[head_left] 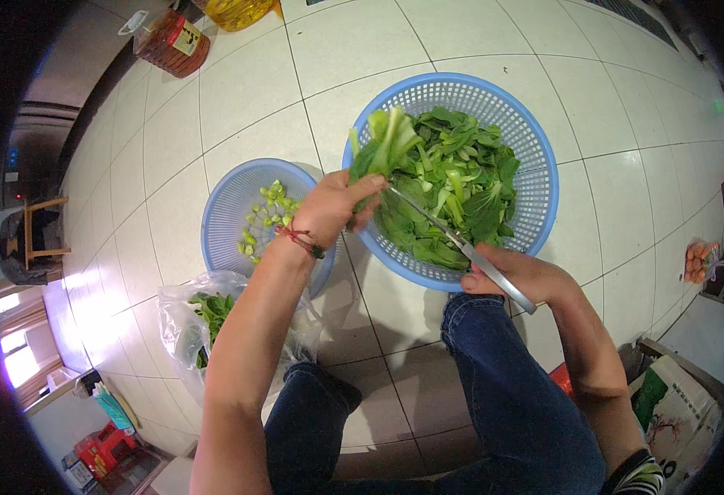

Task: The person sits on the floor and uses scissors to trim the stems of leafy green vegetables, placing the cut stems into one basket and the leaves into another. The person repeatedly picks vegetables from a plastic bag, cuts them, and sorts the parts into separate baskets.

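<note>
My left hand (343, 201) grips a bunch of leafy greens (386, 145), pale stalks upward, over the left rim of a large blue plastic basket (541, 204). In my right hand (513, 272) is a knife with a metal handle (498, 278); its narrow blade reaches up-left to the fingers of my left hand. Cut greens (454, 179) lie heaped in the basket. Partly behind my left forearm stands a smaller blue basket (222, 216) with pale green stem ends (249, 238) in it. A clear plastic bag (176, 309) with leafy greens (213, 315) is beside my left forearm.
Both baskets stand on a tiled floor (250, 93) before my knees. A plastic jug of reddish contents (173, 46) and a jug of yellow oil (238, 9) stand at the upper left. At the far right lies a bag of round orange-brown items (700, 261); a printed bag (677, 402) is at the lower right.
</note>
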Demonstrator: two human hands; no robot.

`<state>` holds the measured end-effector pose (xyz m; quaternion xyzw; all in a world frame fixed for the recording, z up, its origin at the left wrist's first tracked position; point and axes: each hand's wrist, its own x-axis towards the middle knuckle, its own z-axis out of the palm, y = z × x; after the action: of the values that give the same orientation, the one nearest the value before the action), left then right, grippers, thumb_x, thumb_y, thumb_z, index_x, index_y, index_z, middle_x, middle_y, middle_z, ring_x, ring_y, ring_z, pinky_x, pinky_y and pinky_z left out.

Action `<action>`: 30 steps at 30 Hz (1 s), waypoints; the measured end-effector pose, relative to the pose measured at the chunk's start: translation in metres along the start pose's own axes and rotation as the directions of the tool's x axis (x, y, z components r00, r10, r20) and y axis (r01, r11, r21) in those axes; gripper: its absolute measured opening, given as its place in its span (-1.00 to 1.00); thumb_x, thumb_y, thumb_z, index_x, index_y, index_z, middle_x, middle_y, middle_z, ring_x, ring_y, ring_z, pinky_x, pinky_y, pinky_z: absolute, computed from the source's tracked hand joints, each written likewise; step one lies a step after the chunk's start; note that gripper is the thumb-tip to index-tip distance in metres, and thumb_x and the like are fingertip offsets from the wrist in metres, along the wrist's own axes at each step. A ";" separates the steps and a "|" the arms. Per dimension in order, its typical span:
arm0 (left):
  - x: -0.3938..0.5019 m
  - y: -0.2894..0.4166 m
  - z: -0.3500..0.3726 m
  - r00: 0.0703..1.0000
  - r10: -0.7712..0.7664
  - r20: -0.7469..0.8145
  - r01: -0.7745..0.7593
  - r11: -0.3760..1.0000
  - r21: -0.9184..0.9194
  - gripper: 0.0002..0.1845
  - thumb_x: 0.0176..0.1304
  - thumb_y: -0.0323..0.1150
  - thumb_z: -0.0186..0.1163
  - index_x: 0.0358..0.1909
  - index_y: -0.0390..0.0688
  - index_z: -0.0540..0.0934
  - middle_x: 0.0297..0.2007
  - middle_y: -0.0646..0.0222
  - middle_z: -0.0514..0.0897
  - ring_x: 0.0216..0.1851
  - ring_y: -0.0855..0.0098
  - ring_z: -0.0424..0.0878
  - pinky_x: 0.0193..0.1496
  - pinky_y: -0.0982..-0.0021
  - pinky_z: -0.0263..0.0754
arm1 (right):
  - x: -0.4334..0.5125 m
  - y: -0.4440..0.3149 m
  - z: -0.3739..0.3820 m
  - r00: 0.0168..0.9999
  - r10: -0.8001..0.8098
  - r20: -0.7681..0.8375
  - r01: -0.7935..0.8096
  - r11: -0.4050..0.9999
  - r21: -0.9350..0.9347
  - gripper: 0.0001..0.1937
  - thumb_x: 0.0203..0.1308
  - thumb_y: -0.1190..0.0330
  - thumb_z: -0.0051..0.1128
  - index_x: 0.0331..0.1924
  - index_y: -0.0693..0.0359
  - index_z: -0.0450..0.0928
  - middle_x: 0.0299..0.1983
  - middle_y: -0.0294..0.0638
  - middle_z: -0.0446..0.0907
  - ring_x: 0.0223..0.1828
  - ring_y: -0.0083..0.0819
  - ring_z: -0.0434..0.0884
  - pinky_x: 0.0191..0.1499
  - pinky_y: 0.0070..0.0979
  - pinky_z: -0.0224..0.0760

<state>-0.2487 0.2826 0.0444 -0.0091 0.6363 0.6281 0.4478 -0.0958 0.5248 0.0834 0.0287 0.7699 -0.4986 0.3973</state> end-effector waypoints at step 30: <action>0.013 -0.028 0.016 0.885 -0.018 0.465 0.287 0.807 -0.516 -0.40 0.43 0.03 -0.25 0.32 -0.18 0.22 0.15 0.09 0.47 0.09 0.09 0.53 0.14 0.00 0.43 | 0.031 0.016 0.017 0.901 -0.019 -0.432 0.239 0.854 0.461 -0.63 0.11 0.15 0.32 -0.52 0.23 0.39 -0.72 -0.36 0.42 -0.79 -0.66 0.35 -0.76 -0.64 0.13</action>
<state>-0.2321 0.2966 0.0179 -0.0536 0.2982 0.7356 0.6059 -0.0996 0.5084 0.0487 0.1829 0.6790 -0.6906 0.1690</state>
